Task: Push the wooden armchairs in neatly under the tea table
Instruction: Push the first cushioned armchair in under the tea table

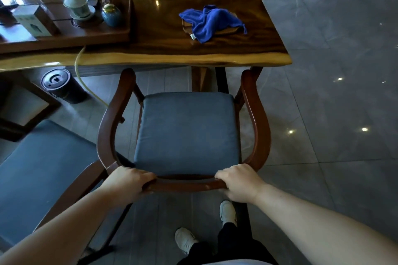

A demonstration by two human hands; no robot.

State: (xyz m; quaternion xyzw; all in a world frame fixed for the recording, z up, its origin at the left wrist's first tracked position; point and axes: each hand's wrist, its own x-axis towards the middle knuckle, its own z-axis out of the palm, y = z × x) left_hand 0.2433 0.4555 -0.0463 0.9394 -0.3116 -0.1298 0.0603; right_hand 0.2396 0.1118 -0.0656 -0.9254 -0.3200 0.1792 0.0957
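Note:
A wooden armchair [257, 118] with a curved red-brown frame and a grey-blue seat cushion [187, 131] stands right in front of me, facing the tea table [172, 58]. Its arm tips reach just to the table's near edge; the seat is still out on the floor. My left hand [129, 180] and my right hand [239, 180] both grip the top back rail, one at each end. A second armchair [81, 178] with the same grey cushion stands at the lower left, beside the first and farther from the table.
On the table lie a blue cloth [212, 22] and, to the left, a tea tray [71, 36] with a lidded cup, a small blue jar and a box. A dark round bin [59, 85] and a yellow hose sit on the floor under the table's left part. Grey tiled floor stretches right.

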